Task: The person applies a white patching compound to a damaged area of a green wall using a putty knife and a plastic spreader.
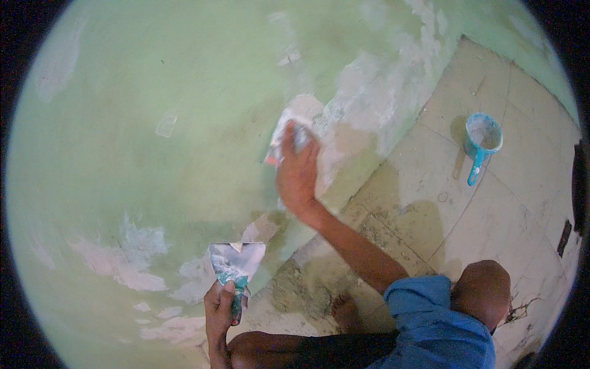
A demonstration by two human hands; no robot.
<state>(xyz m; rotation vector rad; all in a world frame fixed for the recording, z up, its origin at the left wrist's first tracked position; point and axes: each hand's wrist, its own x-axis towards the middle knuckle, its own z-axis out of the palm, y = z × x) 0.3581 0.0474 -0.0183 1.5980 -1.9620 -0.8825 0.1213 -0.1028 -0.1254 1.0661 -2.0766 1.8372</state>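
My left hand [220, 307] grips a putty knife [238, 261] by its green handle, with the wide metal blade pointing up. A small lump of pale putty sits at the middle of the blade's edge, and white smears cover its face. Higher up, my right hand [298, 178] presses a flat putty spreader [300, 136] against the green wall [153, 80]. The spreader is smeared white, with a reddish lower corner, and is partly covered by my fingers. Pale putty [310, 104] lies on the wall just above it.
A blue cup with a handle [473, 144], holding pale paste, stands on the dirty tiled floor [485, 209] at the right. Whitish patches [369, 86] mark the wall. My bent knee [485, 289] and bare foot [346, 312] are near the wall's foot.
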